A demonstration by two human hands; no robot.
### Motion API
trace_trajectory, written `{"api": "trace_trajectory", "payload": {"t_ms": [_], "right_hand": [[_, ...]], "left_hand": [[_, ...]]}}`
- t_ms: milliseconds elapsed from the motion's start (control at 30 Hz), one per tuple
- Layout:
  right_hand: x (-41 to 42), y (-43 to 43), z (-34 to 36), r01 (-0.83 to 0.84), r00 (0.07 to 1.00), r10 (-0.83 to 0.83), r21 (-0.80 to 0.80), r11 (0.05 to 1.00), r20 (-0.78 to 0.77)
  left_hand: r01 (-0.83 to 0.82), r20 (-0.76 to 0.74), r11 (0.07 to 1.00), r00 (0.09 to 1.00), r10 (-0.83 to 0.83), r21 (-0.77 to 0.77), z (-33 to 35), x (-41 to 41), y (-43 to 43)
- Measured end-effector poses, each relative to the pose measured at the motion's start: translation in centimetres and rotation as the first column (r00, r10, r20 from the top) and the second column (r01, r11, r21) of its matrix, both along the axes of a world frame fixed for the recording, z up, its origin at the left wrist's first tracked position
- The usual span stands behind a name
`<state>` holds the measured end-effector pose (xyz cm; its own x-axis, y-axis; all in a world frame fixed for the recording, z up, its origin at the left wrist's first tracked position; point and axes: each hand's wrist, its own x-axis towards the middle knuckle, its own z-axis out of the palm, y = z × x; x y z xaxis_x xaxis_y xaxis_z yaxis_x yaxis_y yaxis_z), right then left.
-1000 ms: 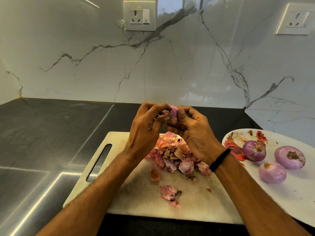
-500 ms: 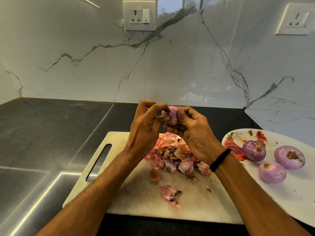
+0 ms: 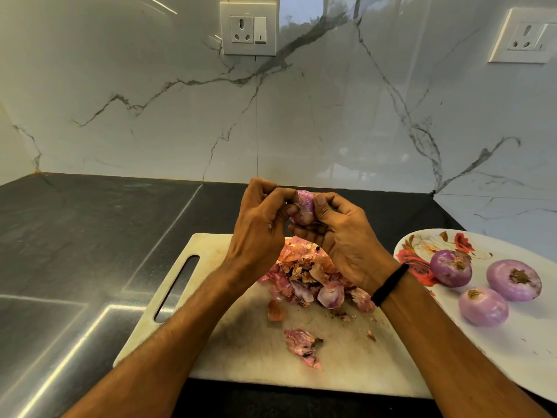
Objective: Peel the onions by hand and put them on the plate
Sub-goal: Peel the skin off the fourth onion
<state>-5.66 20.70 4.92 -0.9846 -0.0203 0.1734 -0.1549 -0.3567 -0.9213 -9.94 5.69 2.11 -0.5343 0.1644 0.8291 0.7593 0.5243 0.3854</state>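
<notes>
The onion is held above the cutting board's far edge, your right hand curled round it; your left hand pinches skin at its left side. The plate lies right and nearer, on your right hand's side.

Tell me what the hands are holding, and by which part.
One onion, held over the cutting board. The right hand grips its right side and underside, thumb near the top; the left hand pinches its left side.
</notes>
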Motion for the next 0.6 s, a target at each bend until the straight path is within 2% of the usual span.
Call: {"api": "trace_trajectory", "payload": {"t_ms": [200, 367, 467, 600], "right_hand": [[-0.1, 0.3, 0.4, 0.009, 0.998, -0.002, -0.103, 0.995, 0.067], [0.1, 0.6, 0.5, -0.054, 0.992, 0.074, -0.183, 0.982, 0.105], [0.1, 0.6, 0.6, -0.059, 0.989, 0.082, -0.185, 0.981, 0.122], [0.0, 0.4, 0.5, -0.019, 0.996, 0.027, -0.086, 0.996, 0.087]], "left_hand": [[0.02, 0.139, 0.978, 0.989, -0.05, 0.207, 0.6, 0.7, -0.2], [-0.116, 0.226, 0.939, 0.973, 0.042, 0.324, 0.7, 0.7, -1.2], [-0.128, 0.204, 0.928, 0.977, 0.057, 0.349, 0.7, 0.9, -1.3], [-0.107, 0.195, 0.947, 0.98, 0.048, 0.304, 0.7, 1.0, -0.8]]}}
